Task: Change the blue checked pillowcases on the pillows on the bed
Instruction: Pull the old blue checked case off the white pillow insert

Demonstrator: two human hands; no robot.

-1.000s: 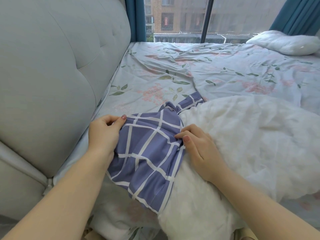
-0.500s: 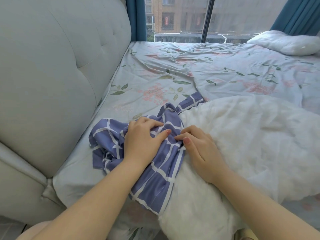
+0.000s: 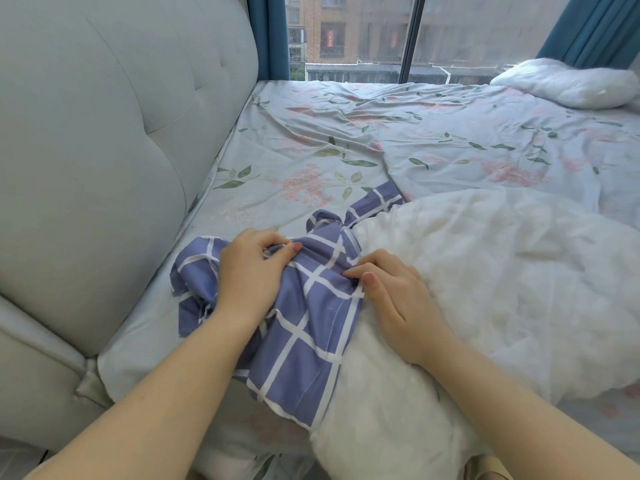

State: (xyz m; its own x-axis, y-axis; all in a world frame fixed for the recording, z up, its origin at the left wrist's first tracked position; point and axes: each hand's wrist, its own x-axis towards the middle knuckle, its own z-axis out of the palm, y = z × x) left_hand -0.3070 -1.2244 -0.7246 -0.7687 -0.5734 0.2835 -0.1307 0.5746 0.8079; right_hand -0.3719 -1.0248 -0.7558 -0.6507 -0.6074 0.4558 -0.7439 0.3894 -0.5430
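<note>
On a floral-sheeted bed (image 3: 311, 150), the left hand (image 3: 252, 268) bunches the crumpled blue checked pillowcase (image 3: 304, 341) while the right hand (image 3: 391, 299) pinches its hem against a fluffy white pillow (image 3: 485, 289).

Pillowcase (image 3: 304, 327): periwinkle blue, white grid check in thin lines. 
Near pillow (image 3: 485, 289): plain white. 
Far pillow (image 3: 568, 83): plain white, faint grey shading. 
Bed sheet (image 3: 311, 161): pale blue-grey ground, printed pink blossom clusters, green and olive leaves. 
Headboard (image 3: 104, 168): plain pale grey-green. 
Curtains (image 3: 270, 36): deep teal, plain. 
Window frame (image 3: 412, 36): dark. 
Building outside (image 3: 346, 15): tan brick, red patches in windows.
</note>
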